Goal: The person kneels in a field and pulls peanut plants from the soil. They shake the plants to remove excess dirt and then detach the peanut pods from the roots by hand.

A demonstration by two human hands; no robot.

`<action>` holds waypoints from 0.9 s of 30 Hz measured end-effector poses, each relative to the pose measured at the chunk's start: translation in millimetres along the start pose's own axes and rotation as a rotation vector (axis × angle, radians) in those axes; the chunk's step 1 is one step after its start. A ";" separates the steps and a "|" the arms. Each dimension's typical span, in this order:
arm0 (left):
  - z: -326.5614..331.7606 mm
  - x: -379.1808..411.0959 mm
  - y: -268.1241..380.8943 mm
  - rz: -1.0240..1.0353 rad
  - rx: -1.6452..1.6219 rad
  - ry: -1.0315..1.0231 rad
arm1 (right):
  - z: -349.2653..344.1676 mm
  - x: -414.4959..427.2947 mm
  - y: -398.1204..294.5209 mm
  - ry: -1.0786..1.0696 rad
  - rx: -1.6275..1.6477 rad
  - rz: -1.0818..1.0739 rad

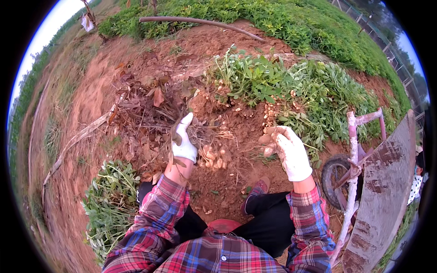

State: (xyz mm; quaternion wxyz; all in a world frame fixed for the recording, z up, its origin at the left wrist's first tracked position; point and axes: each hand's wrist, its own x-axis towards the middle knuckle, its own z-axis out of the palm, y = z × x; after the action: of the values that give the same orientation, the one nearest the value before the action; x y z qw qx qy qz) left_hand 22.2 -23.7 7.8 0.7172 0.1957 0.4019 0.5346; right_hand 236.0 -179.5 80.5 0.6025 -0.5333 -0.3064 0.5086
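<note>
My left hand [184, 145], in a white glove, grips the stems of a withered peanut plant [155, 105] with brown, curled leaves. Its roots carry a cluster of peanut pods [212, 157] just right of that wrist. My right hand [293, 155], also gloved and soiled at the fingers, is closed around a few loose, dirt-covered pods [268, 146]. Beyond both hands lies a heap of green peanut plants [256, 76], pods showing among its roots. Reddish loose soil [218, 191] spreads below the hands.
A wheeled cart stands close on my right, with a pale frame [351, 191], a tyre [334, 182] and a worn flat panel [385, 187]. Pulled green plants [111, 204] lie at my left. A curved pole [201, 21] rests ahead. Another person [416, 186] is partly visible far right.
</note>
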 end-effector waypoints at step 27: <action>-14.2 -49.3 -34.6 -0.232 0.390 -0.450 | 57.0 13.6 40.4 0.015 -0.708 -0.247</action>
State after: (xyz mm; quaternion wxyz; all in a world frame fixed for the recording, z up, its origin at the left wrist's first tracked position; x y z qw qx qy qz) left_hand 26.9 -83.5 -7.2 0.7933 0.3958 0.3477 0.3051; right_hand 176.4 -151.3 53.5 0.4399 -0.6712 -0.5208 0.2909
